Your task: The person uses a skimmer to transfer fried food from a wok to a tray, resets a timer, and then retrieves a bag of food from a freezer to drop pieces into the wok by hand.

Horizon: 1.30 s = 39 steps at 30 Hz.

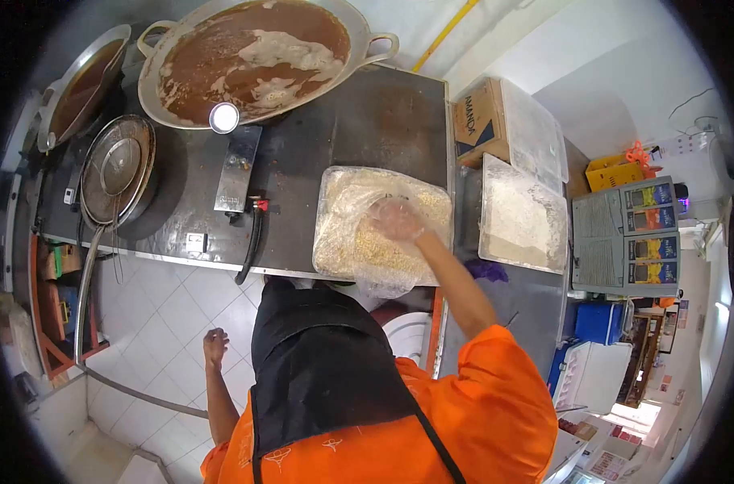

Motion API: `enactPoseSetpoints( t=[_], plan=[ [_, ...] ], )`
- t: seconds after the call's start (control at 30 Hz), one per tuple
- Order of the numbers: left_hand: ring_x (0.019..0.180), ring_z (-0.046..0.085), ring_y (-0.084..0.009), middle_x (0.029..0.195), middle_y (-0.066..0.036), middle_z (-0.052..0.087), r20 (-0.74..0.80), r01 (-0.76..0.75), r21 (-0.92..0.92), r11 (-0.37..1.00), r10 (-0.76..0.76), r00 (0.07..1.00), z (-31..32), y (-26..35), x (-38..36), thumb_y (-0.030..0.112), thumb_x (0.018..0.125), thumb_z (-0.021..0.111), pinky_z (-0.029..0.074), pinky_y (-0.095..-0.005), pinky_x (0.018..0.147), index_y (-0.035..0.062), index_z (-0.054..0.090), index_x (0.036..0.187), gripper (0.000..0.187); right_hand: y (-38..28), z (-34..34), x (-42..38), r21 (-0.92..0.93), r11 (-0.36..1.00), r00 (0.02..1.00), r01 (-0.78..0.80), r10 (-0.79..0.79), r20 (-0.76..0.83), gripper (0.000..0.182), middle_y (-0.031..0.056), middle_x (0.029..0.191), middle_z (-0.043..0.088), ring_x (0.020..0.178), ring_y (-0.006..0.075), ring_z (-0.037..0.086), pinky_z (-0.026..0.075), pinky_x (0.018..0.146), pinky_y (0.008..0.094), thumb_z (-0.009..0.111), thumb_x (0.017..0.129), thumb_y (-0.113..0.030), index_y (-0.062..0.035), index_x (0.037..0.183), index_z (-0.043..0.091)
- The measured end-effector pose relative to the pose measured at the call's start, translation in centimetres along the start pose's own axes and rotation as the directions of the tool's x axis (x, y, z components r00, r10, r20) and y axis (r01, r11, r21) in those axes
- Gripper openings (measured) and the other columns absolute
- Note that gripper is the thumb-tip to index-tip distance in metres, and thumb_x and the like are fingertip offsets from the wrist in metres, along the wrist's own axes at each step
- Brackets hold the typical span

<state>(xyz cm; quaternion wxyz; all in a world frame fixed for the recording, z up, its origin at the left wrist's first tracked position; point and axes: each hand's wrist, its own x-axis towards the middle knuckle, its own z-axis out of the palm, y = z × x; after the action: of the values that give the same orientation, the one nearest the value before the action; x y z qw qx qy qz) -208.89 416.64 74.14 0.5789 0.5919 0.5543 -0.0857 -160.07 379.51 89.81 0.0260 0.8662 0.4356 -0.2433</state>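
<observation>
A shallow tray (324, 242) lined with clear plastic film (379, 282) lies at the worktop's front edge. It holds pale yellow, crumbly grain-like food (375, 252), partly under the film. My right hand (397, 220) reaches down onto the middle of it, palm low. Its fingers are blurred and partly covered by something clear, so their grip is hidden. Well away from the worktop, my left hand (215, 347) hangs over the tiled floor, fingers loosely bent and nothing in them.
A large two-handled pan (148, 95) of brown, foamy liquid stands at the back, another pan (46, 121) left of it. Sieves (118, 173) rest over a pot. On the right are a box of white powder (524, 218), a carton (478, 121) and a burner hose (254, 242).
</observation>
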Motion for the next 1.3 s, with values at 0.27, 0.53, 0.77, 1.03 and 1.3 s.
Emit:
enactPoseSetpoints(
  t=[0.27, 0.53, 0.77, 1.03, 1.3],
  plan=[
    [0.072, 0.062, -0.0167, 0.088, -0.01, 0.064, -0.051, 0.061, -0.043, 0.997, -0.063, 0.997, 1.3, -5.4, -4.5, 0.026, 0.091, 0.052, 0.046, -0.0276, 0.055, 0.0012, 0.055, 0.109, 0.031, 5.1, -4.0, -1.2, -0.231, 0.941, 0.964, 0.246, -0.213, 0.16, 0.048, 0.0236, 0.114, 0.055, 0.106, 0.0349, 0.055, 0.044, 0.09, 0.0425, 0.059, 0.082, -0.037, 0.003, 0.108, 0.055],
    [0.07, 0.062, -0.0188, 0.089, -0.011, 0.065, 0.083, 0.31, -0.074, 0.948, -0.304, 0.949, 5.1, -22.6, -9.8, 0.026, 0.089, 0.051, 0.048, -0.0313, 0.054, 0.0032, 0.056, 0.111, 0.032, 7.3, -0.7, -0.9, -0.137, 0.986, 0.99, 0.095, -0.079, 0.117, 0.052, 0.0243, 0.113, 0.057, 0.11, 0.0362, 0.053, 0.04, 0.095, 0.0419, 0.063, 0.08, -0.031, 0.0044, 0.117, 0.052],
    [0.07, 0.062, -0.0185, 0.089, -0.01, 0.064, 0.073, -0.005, -0.035, 0.999, 0.008, 0.997, 7.6, -22.6, -9.8, 0.028, 0.088, 0.051, 0.048, -0.0299, 0.054, 0.0036, 0.057, 0.11, 0.033, 3.2, -4.7, -1.9, 0.06, 0.971, 0.954, -0.231, 0.214, 0.21, 0.065, 0.0259, 0.123, 0.053, 0.12, 0.0356, 0.047, 0.036, 0.101, 0.0409, 0.061, 0.081, -0.047, 0.0035, 0.121, 0.052],
    [0.072, 0.061, -0.0157, 0.087, -0.008, 0.063, -0.042, 0.169, -0.255, 0.952, -0.186, 0.982, 7.2, -11.0, -8.3, 0.028, 0.092, 0.051, 0.046, -0.0279, 0.056, 0.0021, 0.054, 0.114, 0.034, 3.7, -2.8, -4.7, 0.261, 0.837, 0.875, -0.482, 0.478, 0.081, 0.08, 0.0262, 0.128, 0.049, 0.123, 0.0341, 0.045, 0.035, 0.103, 0.0394, 0.053, 0.082, -0.058, 0.0079, 0.126, 0.047],
    [0.066, 0.06, -0.0151, 0.08, -0.006, 0.062, -0.021, 0.322, -0.194, 0.927, -0.332, 0.943, 6.4, -12.7, -8.8, 0.024, 0.091, 0.052, 0.044, -0.0276, 0.051, 0.0027, 0.055, 0.11, 0.029, 4.2, -0.3, -5.2, 0.426, 0.749, 0.824, -0.508, 0.567, -0.013, 0.075, 0.027, 0.12, 0.055, 0.118, 0.0341, 0.049, 0.036, 0.101, 0.0407, 0.057, 0.078, -0.059, 0.0042, 0.119, 0.055]
  ],
)
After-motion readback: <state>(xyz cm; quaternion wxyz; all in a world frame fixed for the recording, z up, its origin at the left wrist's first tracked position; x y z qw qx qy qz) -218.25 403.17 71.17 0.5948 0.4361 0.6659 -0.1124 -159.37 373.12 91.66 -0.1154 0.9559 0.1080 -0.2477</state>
